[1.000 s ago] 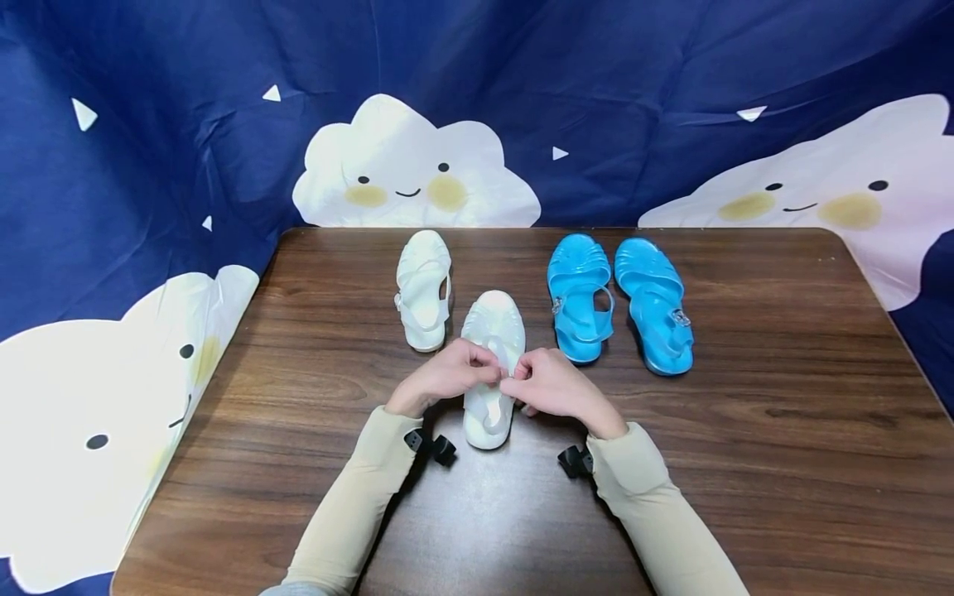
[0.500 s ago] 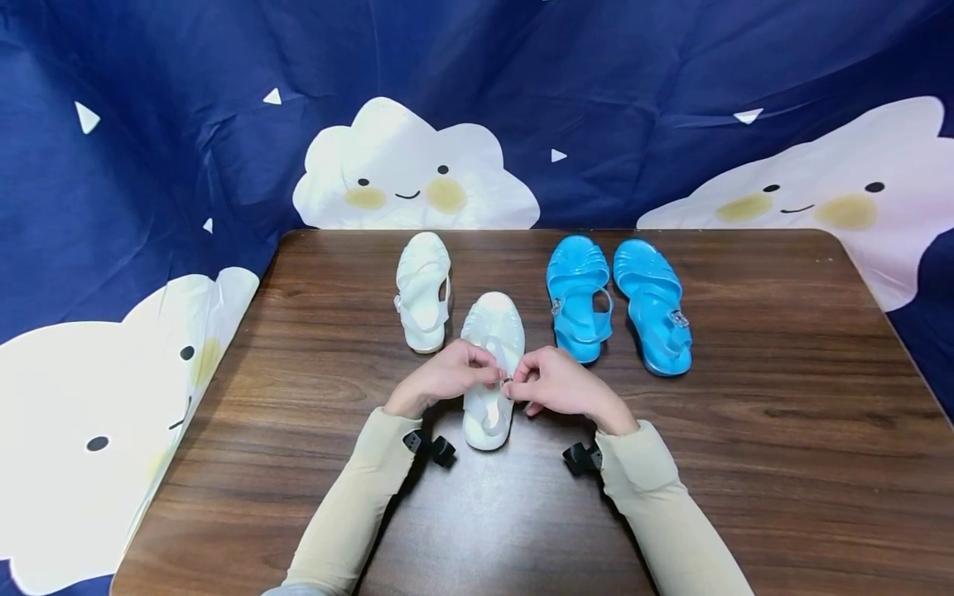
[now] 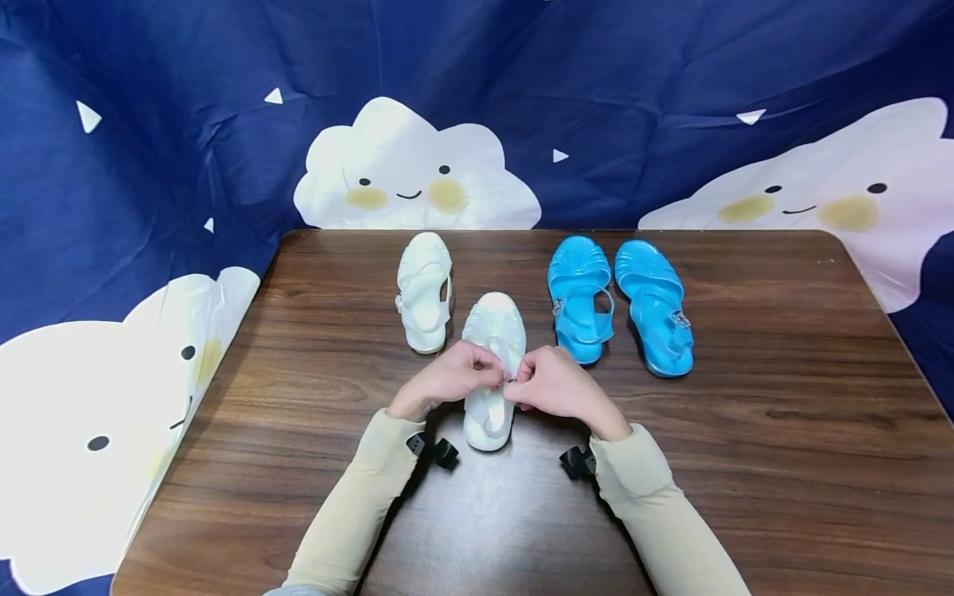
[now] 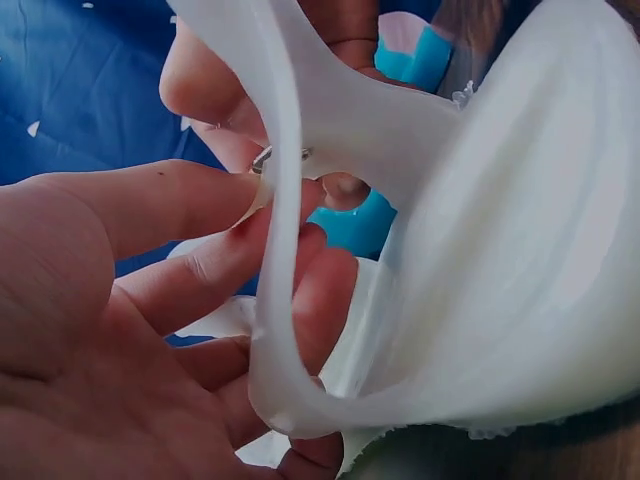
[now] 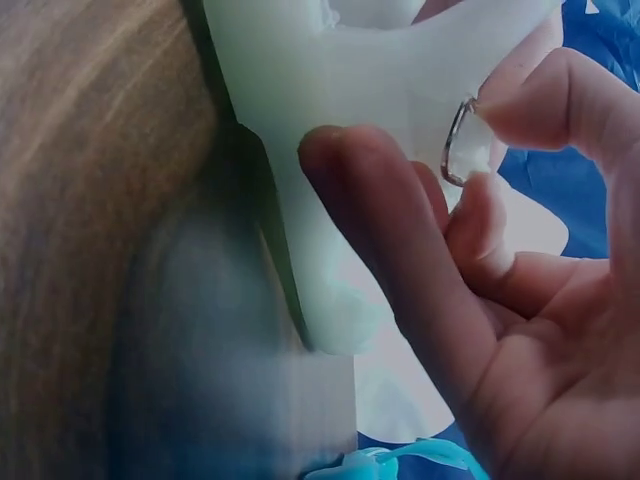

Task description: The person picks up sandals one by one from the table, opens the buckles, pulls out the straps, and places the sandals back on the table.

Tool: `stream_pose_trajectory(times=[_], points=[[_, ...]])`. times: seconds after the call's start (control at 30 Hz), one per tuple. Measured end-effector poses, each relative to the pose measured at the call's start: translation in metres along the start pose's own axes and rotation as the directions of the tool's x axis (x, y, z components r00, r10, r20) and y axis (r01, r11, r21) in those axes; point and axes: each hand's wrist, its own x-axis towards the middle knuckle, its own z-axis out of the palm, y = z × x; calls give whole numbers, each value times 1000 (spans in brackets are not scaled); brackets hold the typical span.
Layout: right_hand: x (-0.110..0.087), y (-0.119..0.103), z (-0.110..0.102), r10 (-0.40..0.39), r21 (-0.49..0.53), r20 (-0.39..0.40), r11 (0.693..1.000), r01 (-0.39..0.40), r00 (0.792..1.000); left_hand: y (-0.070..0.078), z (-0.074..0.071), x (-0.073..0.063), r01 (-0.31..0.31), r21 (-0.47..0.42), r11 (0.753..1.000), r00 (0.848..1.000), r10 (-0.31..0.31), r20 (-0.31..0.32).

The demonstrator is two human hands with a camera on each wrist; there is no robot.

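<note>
White sandal point(image 3: 494, 319), toe toward the far edge, lies in the middle of the table, beneath both hands. Behind hangs a dark blue curtain point(image 3: 596, 58) with smiling clouds, and the wooden table point(image 3: 790, 463) runs up to it, stretching well past the shoes to left and right. Blue sandals point(image 3: 648, 273) stand side by side near that far edge, the nearer heel just beyond the right hand point(image 3: 561, 385). Another white sandal point(image 3: 425, 319) sits ahead to the left, a narrow strip of wood between it and its mate. From here I see little room between the left hand point(image 3: 456, 372) and right: fingertips nearly meet over the sandal's straps. The left thumb and finger pinch a strap end point(image 4: 257, 205); the right fingertips pinch the small metal buckle point(image 5: 455, 150).
</note>
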Motion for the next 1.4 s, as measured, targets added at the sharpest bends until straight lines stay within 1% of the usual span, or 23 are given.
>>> stream_pose_trajectory(times=[0.07, 0.17, 0.37, 0.47, 0.6, 0.67, 0.9, 1.03, 1.23, 1.4], points=[[0, -2, 0, -1, -28, -12, 1000, 1, 1000, 1, 0, 0, -13, 11, 1000, 1000, 13, 4], [-1, -4, 1, -1, -54, -10, 999, 1, 1000, 1, 1, 0, -27, 21, 999, 999, 26, 21], [0, -4, 4, 25, -71, 4, 997, -24, 1000, 1, 0, 0, -44, 51, 998, 998, 42, 41], [0, -2, 4, 21, -56, 26, 998, -20, 999, 1, 0, 0, -38, 56, 998, 999, 36, 20], [-1, 1, 0, 9, 14, 70, 1000, -10, 997, 1, 0, 0, -20, 40, 999, 1000, 20, -12], [-2, 1, -4, -2, 35, 88, 999, -1, 996, 1, 0, 0, -14, 32, 999, 1000, 15, -16], [-4, 1, -10, -70, 35, 111, 997, 67, 991, 2, 0, 0, -3, 29, 1000, 1000, 4, -16], [-4, 1, -11, -95, 30, 107, 995, 93, 990, 3, 1, -1, -4, 33, 999, 1000, 4, -7], [-3, 1, -9, -110, -15, 89, 994, 111, 990, 2, 1, -1, -22, 52, 998, 1000, 22, 10], [-4, -2, -7, -111, -65, 44, 991, 114, 993, 3, 1, -1, -33, 70, 997, 999, 32, 16]])
